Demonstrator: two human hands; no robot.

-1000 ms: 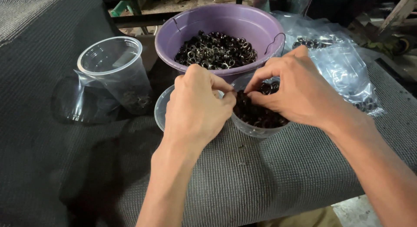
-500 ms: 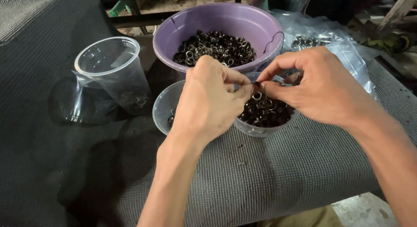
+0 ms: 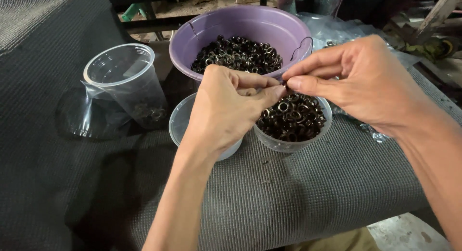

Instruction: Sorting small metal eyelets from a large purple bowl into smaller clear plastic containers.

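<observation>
My left hand (image 3: pixel 231 104) and my right hand (image 3: pixel 358 80) meet fingertip to fingertip above a clear plastic cup (image 3: pixel 308 140) filled with small dark metal eyelets (image 3: pixel 293 119). Both pinch something tiny between thumb and forefinger, most likely an eyelet; the fingers hide it. Behind them stands a purple plastic bowl (image 3: pixel 269 27) holding many more eyelets (image 3: pixel 238 54). A second clear cup (image 3: pixel 180 123) sits under my left hand, mostly covered by it.
A tall clear cup (image 3: pixel 122 82) stands at the left with a few bits at its bottom, a clear plastic bag (image 3: pixel 79 114) beside it. Crumpled clear bags (image 3: pixel 337 32) lie at the back right. Everything rests on a grey woven mat (image 3: pixel 308 198).
Both hands have lifted out of the cup of eyelets and come together above it, fingertips pinched.
</observation>
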